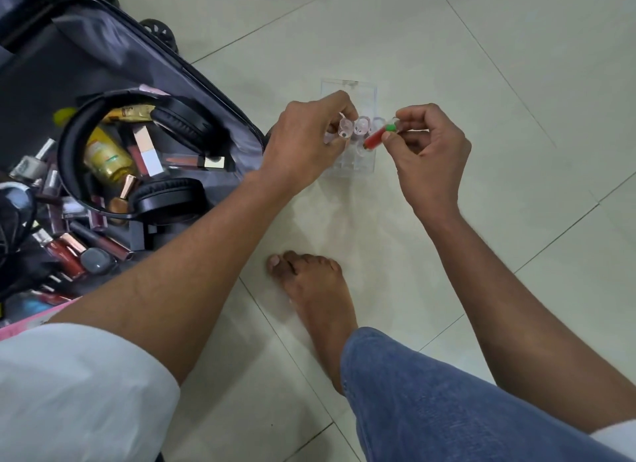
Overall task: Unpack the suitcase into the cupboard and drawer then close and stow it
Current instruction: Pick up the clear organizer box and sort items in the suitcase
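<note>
From the head view, the person crouches on the pale tiled floor [447, 48] beside the open dark grey fabric suitcase [113, 55], which lies at the floor's left edge with its wheels toward the far side. Inside it a pair of black over-ear headphones [137, 152] rests on a heap of small cosmetics: a yellow bottle with a gold label [106, 158], nail-polish bottles and lip-gloss tubes toward the case's near corner. Just beside the suitcase's right edge stands a clear acrylic organiser tray [347, 86] on the tiles, partly hidden by both hands. The left hand [306, 141] has its fingers curled round a small clear plastic tube [344, 131] held over the tray. The right hand [430, 158] pinches a small red tube with a green band [378, 136] between thumb and fingertips, its lower end angled toward the tray. A bare foot [309, 289] and a blue denim knee [447, 392] sit near the bottom edge. I judge the unpacking is still early, since most items remain in the case; the step in hand seems to be sorting little tubes into the organiser. Next, each tube needs setting upright into a slot, which I cannot see clearly, before carrying the tray off.
</note>
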